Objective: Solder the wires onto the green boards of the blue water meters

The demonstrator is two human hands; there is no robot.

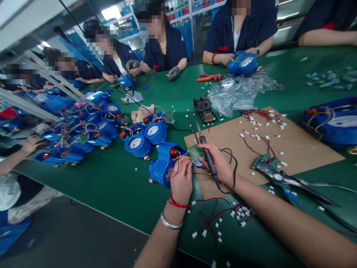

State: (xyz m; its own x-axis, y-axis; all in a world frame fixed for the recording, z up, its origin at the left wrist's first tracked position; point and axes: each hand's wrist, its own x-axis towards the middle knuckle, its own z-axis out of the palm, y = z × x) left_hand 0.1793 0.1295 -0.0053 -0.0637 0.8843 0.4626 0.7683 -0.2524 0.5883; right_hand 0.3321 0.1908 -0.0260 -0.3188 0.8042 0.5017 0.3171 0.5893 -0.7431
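Observation:
My right hand [220,165] is wrapped round a soldering iron [208,158], whose tip points up and away from me. The fingers of that hand also reach the edge of a small green circuit board [194,152]. Just left of it, my left hand [181,178] is closed in a pinch on thin red and black wires [178,163]; its fingertips are partly hidden. Against the left hand lies an opened blue water meter [161,162], with coloured wires running from it to the board. A round silvery part [198,163] shows below the board.
Several blue meters [95,126] crowd the left. A soldering stand [205,109] sits beyond the iron. Cut wires lie on brown cardboard [231,137], beside a wire stripper [279,176]. Clear plastic pieces [237,93] and orange pliers [209,77] lie near co-workers [240,29] opposite.

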